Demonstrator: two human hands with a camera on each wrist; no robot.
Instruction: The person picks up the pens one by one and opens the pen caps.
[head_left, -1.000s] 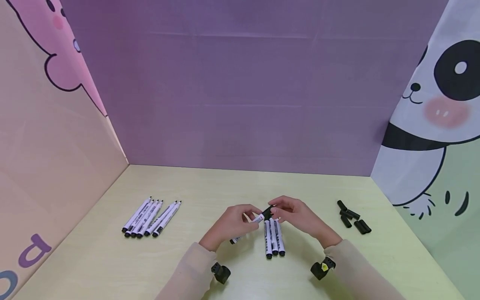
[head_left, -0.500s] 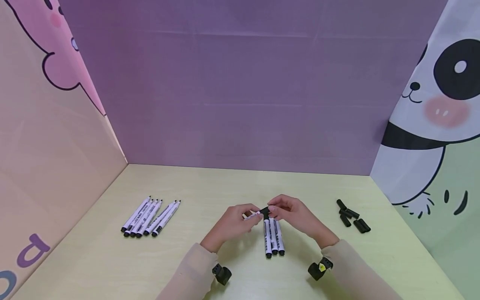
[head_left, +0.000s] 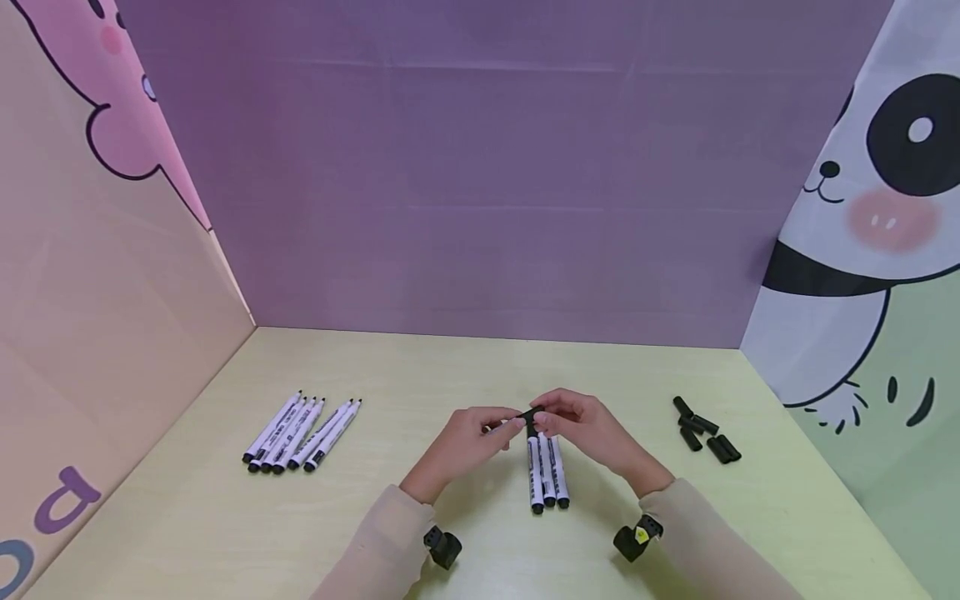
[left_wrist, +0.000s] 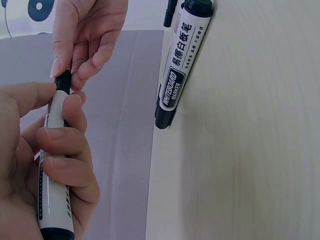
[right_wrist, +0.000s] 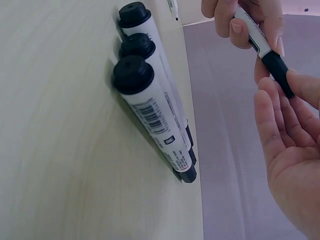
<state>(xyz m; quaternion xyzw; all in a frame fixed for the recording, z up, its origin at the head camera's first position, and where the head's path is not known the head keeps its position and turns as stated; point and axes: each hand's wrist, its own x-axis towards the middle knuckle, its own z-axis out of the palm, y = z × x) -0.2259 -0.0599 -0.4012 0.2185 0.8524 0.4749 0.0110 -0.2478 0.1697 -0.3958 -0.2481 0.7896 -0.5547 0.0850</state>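
Observation:
My left hand (head_left: pixel 467 446) wraps its fingers around the white barrel of a whiteboard marker (left_wrist: pixel 56 200) in the left wrist view. My right hand (head_left: pixel 592 432) pinches the black cap (right_wrist: pixel 276 70) at the marker's front end. The cap sits over the tip and meets the white barrel, in line with it. Just below both hands in the head view, capped whiteboard markers (head_left: pixel 547 479) lie side by side on the table, black ends toward me. Their far ends are partly covered by the hands and the held marker.
To the left, several uncapped markers (head_left: pixel 288 435) lie in a slanted row, tips pointing away. Several loose black caps (head_left: pixel 692 425) are scattered on the right of the pale table (head_left: pixel 420 367). A purple panel (head_left: pixel 480 183) stands behind, with printed panels at both sides.
The held marker has swung from slanting to nearly level, and its rear end has gone out of sight behind my left hand. Both hands stay close together over the lying markers.

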